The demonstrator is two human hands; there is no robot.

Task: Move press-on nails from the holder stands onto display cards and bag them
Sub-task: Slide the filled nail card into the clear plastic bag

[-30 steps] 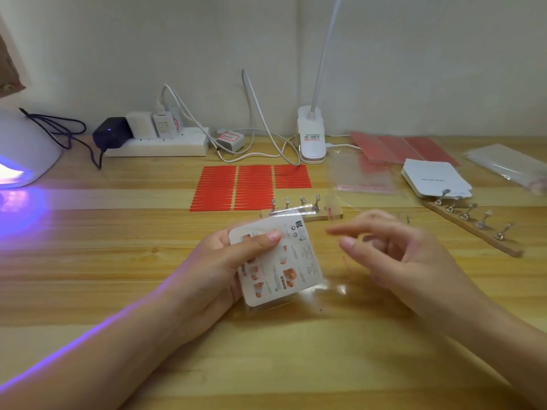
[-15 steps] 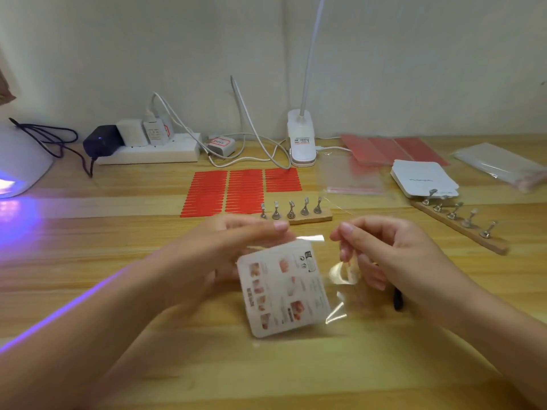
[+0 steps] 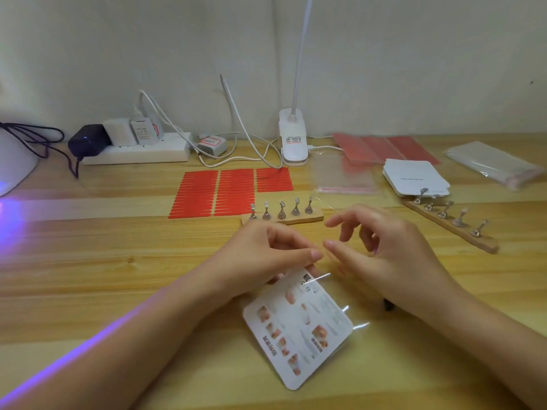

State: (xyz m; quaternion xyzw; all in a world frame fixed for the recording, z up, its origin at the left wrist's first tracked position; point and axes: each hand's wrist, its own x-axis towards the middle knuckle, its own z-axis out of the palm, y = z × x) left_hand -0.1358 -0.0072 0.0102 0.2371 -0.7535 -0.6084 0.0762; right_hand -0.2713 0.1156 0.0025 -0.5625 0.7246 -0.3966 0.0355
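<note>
A white display card in a clear bag (image 3: 299, 327) lies tilted on the wooden table in front of me, printed side up. My left hand (image 3: 266, 253) curls over the bag's top edge and pinches it there. My right hand (image 3: 384, 255) hovers just to the right with its fingers loosely spread and nothing in them; its thumb tip almost meets my left fingertip. Behind the hands stands a short wooden holder stand (image 3: 284, 214) with several metal pegs. A longer holder stand (image 3: 453, 223) lies at the right. I cannot make out nails on the pegs.
A stack of white cards (image 3: 414, 179), loose clear bags (image 3: 344, 179) and a pack of bags (image 3: 494, 164) lie at the back right. Red adhesive strips (image 3: 231, 190) lie mid-table. A power strip (image 3: 136, 152), clip lamp (image 3: 293, 143) and UV lamp (image 3: 14, 164) line the back.
The bagged card has come down toward me and lies flatter. My left hand shifted to the bag's top edge. My right hand released the bag's flap and spread its fingers.
</note>
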